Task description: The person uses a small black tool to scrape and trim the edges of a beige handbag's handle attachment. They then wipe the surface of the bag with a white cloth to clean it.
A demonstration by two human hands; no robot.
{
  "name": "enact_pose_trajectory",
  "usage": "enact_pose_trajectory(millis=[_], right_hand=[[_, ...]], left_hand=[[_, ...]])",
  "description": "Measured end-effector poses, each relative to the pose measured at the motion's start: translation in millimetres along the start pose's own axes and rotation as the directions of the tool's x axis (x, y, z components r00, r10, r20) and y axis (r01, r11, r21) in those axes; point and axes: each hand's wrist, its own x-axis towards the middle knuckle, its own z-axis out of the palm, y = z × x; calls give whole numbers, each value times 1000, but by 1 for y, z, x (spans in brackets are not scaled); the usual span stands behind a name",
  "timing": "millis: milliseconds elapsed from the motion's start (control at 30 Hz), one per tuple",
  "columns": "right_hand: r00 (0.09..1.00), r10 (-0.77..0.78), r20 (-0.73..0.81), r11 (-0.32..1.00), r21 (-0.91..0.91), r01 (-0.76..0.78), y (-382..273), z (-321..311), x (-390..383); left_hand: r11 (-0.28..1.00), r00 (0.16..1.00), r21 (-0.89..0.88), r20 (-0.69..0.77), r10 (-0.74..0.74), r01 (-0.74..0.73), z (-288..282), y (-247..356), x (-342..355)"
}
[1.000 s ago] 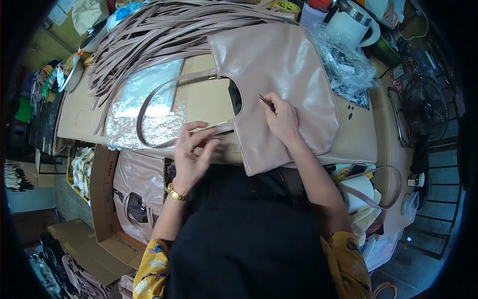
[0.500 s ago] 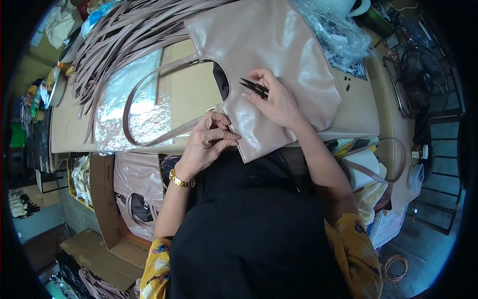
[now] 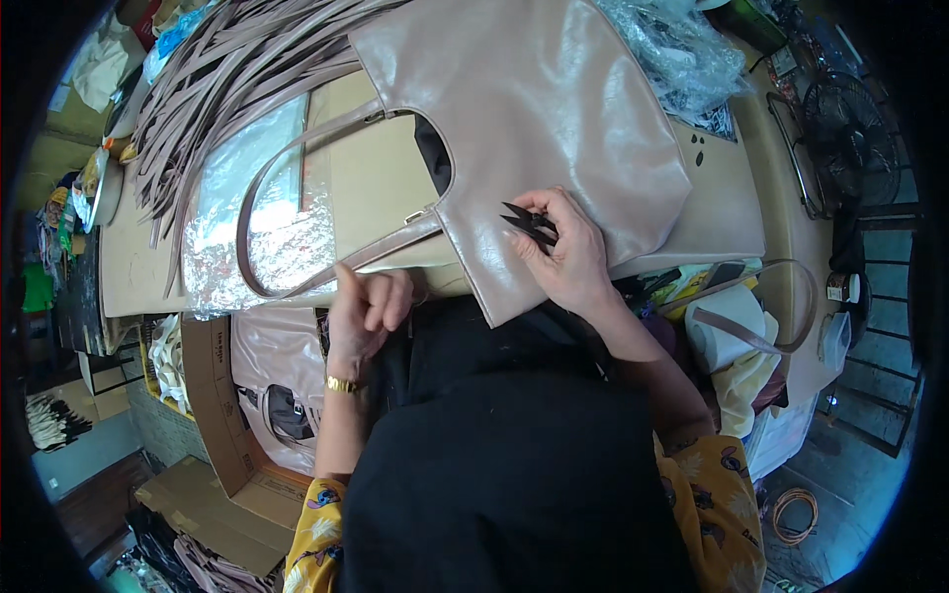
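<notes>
A glossy taupe bag (image 3: 554, 109) lies on the padded work surface (image 3: 725, 212), its dark lining showing in the curved opening. Its looped strap (image 3: 386, 247) reaches left over clear plastic sheets, with a gold buckle where it joins the lower side of the opening. My right hand (image 3: 568, 257) grips black thread snips (image 3: 529, 222), blades pointing left, over the bag's lower part. My left hand (image 3: 368, 311) is just below the strap at the surface's front edge, fingers loosely curled and apart, with nothing visible in it.
A heap of taupe strips (image 3: 222, 89) lies back left, crumpled clear plastic (image 3: 672, 54) back right. A cardboard box (image 3: 213, 405) holds more taupe bags below left. A fan (image 3: 845, 138) stands far right; a white roll (image 3: 722, 331) and fabrics sit below the right front edge.
My left hand went to the bag's edge by the strap, then moved down and left away from it. My right hand, keeping the snips, went up, then back down and rightward.
</notes>
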Motion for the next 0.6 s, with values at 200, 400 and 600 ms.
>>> enact_pose_trajectory(millis=[200,400,600], right_hand=[[994,35,-99,998,48,-30,-11,19,6],[999,-52,12,998,27,52,-8,7,0],[954,-244,176,960,-96,264,-22,-6,-15]], left_hand=[[83,959,994,-95,266,75,88,20,26],[141,941,988,-108,320,65,82,16,18],[196,923,973,-184,337,123,80,15,12]])
